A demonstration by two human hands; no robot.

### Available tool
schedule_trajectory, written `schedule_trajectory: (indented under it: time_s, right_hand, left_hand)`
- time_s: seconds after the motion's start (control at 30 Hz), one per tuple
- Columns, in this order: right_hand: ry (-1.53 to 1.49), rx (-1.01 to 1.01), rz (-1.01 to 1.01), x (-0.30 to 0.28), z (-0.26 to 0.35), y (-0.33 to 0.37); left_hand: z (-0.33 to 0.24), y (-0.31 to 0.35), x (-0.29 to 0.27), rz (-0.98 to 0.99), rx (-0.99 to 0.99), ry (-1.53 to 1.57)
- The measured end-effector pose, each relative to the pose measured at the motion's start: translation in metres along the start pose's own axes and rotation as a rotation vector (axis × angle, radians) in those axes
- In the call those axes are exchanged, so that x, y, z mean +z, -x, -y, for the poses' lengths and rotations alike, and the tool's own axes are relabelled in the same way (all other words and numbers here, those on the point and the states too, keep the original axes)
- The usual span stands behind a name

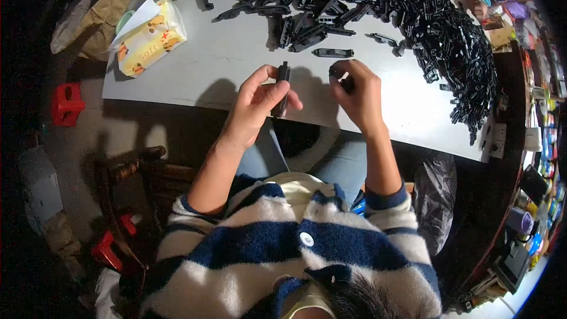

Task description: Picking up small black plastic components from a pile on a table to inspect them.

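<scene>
The left hand (254, 101) pinches a long black part (284, 73) over the edge of the bench (207, 53); a loose pinch could drop it. The right hand (361, 91) curls around a dark piece (347, 85). Farther right, bumping could spill the black pile (463, 59).

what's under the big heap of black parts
The white table shows along the near edge of the heap and around a few stray pieces. Beneath the heap itself the surface is covered, so whether anything else lies there cannot be seen.
</scene>
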State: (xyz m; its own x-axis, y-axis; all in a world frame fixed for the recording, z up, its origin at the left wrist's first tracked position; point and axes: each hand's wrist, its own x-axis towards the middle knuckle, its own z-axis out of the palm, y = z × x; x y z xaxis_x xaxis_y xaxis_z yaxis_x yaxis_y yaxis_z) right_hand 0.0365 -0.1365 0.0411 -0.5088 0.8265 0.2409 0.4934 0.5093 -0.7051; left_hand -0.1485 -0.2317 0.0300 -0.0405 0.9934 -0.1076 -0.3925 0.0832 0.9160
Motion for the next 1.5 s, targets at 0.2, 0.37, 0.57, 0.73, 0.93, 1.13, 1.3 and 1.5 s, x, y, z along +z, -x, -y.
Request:
schedule_trajectory:
  time_s: [0.2,0.37,0.57,0.73,0.93,1.13,1.3,1.5]
  right_hand:
    - [-0.969,0.355,0.051,0.009,0.032,0.031]
    - [-1.031,0.31,0.017,0.016,0.041,0.039]
    - [-0.859,0.271,-0.079,0.012,0.04,0.044]
    - [-0.547,0.076,-0.115,0.013,0.028,0.047]
    - [-1.175,0.393,-0.187,0.011,0.044,0.045]
    - [-1.185,0.404,-0.174,0.009,0.041,0.046]
    - [-1.083,0.378,-0.232,0.014,0.046,0.047]
    - [-0.82,0.232,-0.274,0.017,0.033,0.056]
  left_hand:
    - [-0.002,0.005,0.022,-0.019,-0.037,-0.197]
    - [0.003,0.007,0.029,0.028,0.212,-0.549]
    - [-0.004,0.009,0.035,0.027,0.331,-0.773]
    - [0.0,0.01,0.036,0.002,0.315,-0.763]
    - [-0.006,0.013,0.041,0.011,0.331,-0.821]
    - [-0.008,0.014,0.045,0.03,0.408,-0.937]
    - [-0.003,0.015,0.042,0.028,0.38,-0.94]
    - [-0.003,0.016,0.046,0.052,0.351,-0.955]
